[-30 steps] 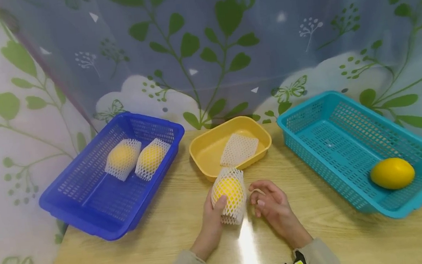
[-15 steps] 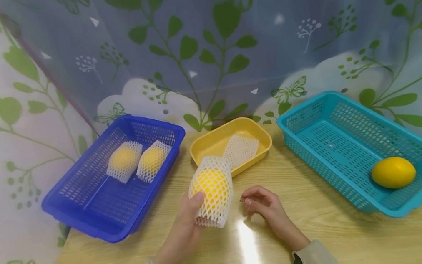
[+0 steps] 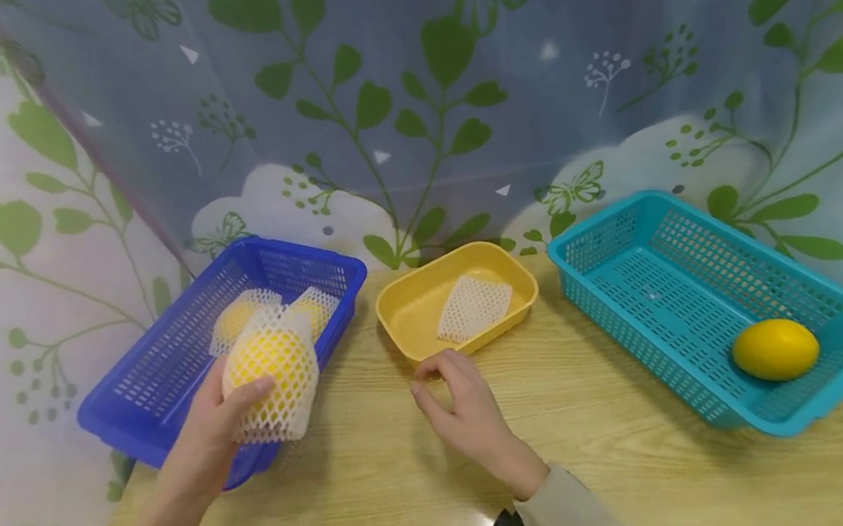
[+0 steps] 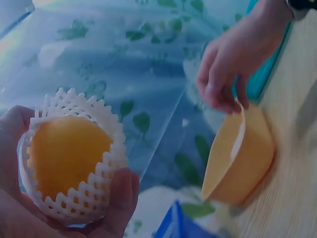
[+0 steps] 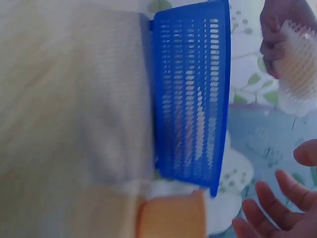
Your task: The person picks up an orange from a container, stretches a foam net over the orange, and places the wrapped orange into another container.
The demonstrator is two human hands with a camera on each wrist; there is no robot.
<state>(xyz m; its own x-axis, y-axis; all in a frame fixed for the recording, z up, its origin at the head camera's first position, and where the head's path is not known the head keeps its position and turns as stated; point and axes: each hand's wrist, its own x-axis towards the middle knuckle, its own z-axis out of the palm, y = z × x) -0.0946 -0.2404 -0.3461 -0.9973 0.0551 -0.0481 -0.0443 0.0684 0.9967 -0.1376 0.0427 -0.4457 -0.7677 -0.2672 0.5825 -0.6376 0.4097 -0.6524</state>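
My left hand [image 3: 213, 419] grips a yellow mango [image 3: 268, 364] in a white foam net sleeve, above the near right side of the blue basket [image 3: 132, 397]. The fruit shows bare at the sleeve's open end in the left wrist view. Two more netted mangoes lie in that basket, the left one [image 3: 231, 321] and the right one [image 3: 318, 308], both partly hidden behind the held fruit. My right hand [image 3: 468, 413] holds nothing; its fingers bend loosely just in front of the yellow tray [image 3: 406, 310], where a flat foam net [image 3: 474, 307] lies.
At the right stands a teal basket [image 3: 642, 290] with one bare yellow mango [image 3: 775, 349] in its near right corner. All the containers stand on a wooden table [image 3: 381, 484]. A leaf-patterned curtain [image 3: 417, 121] hangs behind them.
My left hand has carried the netted mango leftward from the table's middle to over the blue basket. The right hand has shifted a little left, toward the yellow tray's near side.
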